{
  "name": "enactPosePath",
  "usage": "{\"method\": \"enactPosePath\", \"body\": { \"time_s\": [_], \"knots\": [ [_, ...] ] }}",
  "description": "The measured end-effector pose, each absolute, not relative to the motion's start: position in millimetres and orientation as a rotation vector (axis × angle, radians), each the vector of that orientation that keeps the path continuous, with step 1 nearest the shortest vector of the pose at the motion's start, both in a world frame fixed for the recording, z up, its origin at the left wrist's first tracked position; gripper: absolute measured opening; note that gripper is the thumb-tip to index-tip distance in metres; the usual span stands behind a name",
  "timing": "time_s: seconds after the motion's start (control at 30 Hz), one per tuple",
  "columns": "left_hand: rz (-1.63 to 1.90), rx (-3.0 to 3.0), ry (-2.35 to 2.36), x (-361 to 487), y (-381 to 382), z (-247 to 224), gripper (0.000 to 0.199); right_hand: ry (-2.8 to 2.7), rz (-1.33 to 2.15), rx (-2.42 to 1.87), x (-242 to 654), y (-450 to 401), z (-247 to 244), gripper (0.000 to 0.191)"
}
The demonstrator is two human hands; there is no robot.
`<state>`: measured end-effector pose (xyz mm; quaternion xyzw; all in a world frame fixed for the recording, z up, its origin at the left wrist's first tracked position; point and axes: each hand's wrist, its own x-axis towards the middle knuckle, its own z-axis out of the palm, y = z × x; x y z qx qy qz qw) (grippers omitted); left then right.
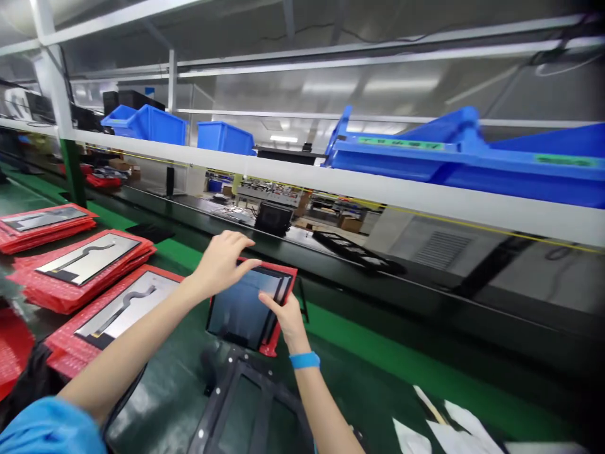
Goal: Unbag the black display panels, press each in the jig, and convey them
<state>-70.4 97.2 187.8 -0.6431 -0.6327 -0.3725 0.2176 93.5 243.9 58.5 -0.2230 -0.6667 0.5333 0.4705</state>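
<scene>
A dark glossy screen panel (243, 306) with a red bubble-wrap sheet (270, 345) behind it is tilted up over the green mat. My left hand (227, 261) is at its top left edge, thumb over the face and fingers partly spread. With the thumb on the front and the other fingers behind, my right hand (287, 314) grips the panel's right side. Below the panel lies a black frame fixture (222, 400) with white dots. To the left, silver-backed screens (89, 257) rest on stacks of red bubble wrap (57, 296).
A white shelf rail (378, 189) runs across, carrying blue bins (401, 154). Behind the green strip is a dark conveyor (425, 302) with a black frame (357, 252). White paper pieces (454, 435) lie at the lower right.
</scene>
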Motion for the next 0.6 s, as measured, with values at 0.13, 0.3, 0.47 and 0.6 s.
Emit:
{"method": "enactPosePath", "body": {
  "time_s": [0.13, 0.3, 0.47, 0.6],
  "knots": [
    [-0.930, -2.043, -1.722, -47, 177, 191, 0.025, -1.628, 1.311, -0.530, 95, 244, 59, 0.045],
    [-0.990, -2.061, -1.630, -45, 173, 176, 0.020, -1.615, 1.344, -0.501, 99, 244, 60, 0.053],
    [-1.158, -1.830, -1.534, -33, 171, 206, 0.016, -1.609, 1.379, -0.494, 99, 242, 63, 0.056],
    [-1.311, -1.511, -1.452, -35, 142, 288, 0.017, -1.601, 1.378, -0.538, 99, 242, 62, 0.051]
  ]
}}
